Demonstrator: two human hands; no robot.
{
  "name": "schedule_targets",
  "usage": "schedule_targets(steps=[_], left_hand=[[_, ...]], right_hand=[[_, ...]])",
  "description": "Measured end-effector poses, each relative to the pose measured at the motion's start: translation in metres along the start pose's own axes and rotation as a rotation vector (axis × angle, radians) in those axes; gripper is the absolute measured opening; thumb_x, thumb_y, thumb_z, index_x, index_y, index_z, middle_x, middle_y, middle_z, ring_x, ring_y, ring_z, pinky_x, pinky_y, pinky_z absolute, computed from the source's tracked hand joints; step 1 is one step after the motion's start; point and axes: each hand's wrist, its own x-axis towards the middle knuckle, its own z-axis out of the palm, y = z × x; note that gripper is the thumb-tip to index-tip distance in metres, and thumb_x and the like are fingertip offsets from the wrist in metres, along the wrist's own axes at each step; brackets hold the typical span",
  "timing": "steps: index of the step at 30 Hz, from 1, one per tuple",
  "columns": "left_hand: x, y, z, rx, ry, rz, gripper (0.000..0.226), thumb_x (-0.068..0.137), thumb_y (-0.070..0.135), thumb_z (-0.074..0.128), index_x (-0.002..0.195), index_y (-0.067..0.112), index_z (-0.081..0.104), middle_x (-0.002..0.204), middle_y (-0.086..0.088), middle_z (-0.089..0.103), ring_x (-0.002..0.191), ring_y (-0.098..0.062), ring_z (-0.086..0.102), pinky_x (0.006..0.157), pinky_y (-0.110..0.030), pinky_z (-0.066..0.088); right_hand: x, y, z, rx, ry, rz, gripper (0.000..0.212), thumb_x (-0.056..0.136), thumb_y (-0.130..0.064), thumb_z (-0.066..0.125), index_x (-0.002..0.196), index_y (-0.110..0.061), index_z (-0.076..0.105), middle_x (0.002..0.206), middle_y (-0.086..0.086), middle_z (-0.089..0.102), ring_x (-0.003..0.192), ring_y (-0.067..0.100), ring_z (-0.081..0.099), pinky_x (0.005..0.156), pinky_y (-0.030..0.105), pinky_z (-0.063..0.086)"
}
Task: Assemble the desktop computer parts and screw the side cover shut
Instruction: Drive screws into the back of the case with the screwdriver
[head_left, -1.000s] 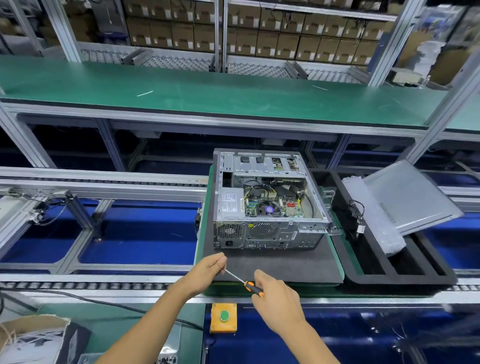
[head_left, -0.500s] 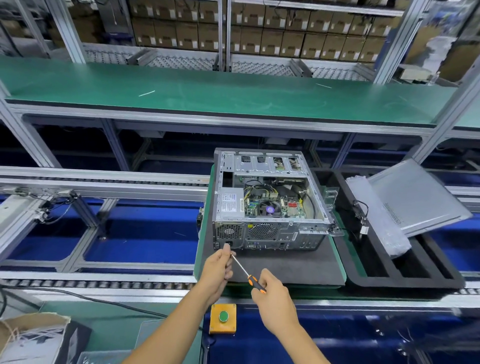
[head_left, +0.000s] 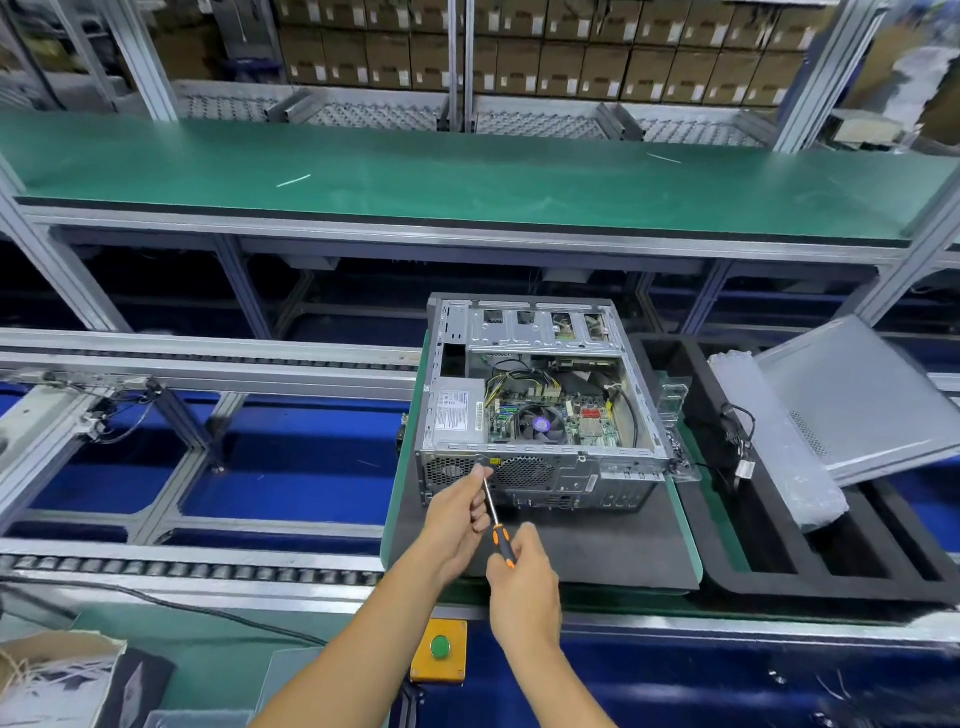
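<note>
- The case (head_left: 540, 400) lies on its side on a dark mat (head_left: 587, 551), open side up, rear panel facing me; board, fan and cables show inside.
- My right hand (head_left: 522, 587) has its fingers closed round the orange-and-black handle of the screwdriver (head_left: 496, 519); my left hand (head_left: 457, 512) pinches the shaft near the tip, steering it to the rear panel's upper edge, beside the left vent.
- I judge I am working on a rear-panel screw; I cannot see the screw itself.
- The cover (head_left: 862, 395) is not yet on: it leans apart on the black tray (head_left: 769, 582) to the right, beside a plastic bag (head_left: 774, 441) and a loose cable (head_left: 740, 441).
- Left to do, as I judge: fit the cover and screw it shut.
- The power supply (head_left: 457, 415) bears a white label, too small to read; the boxes (head_left: 519, 57) on the far shelf have labels, also unreadable.
- A green button (head_left: 440, 647) sits at the tabletop edge below my hands.
</note>
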Motion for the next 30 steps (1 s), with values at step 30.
schedule_targets(steps=[30], left_hand=[[0.009,0.022,-0.006,0.442,-0.117,0.064,0.032,0.109,0.022,0.042,0.113,0.008,0.071,0.062,0.005,0.035,0.053,-0.008,0.025,0.047,-0.022,0.023]], right_hand=[[0.021,-0.004,0.031,0.742,-0.165,0.437,0.014,0.093,-0.006,0.058,0.079,-0.006,0.06,0.06,0.004,0.061,0.041,0.012,0.04,0.04,0.023,0.027]])
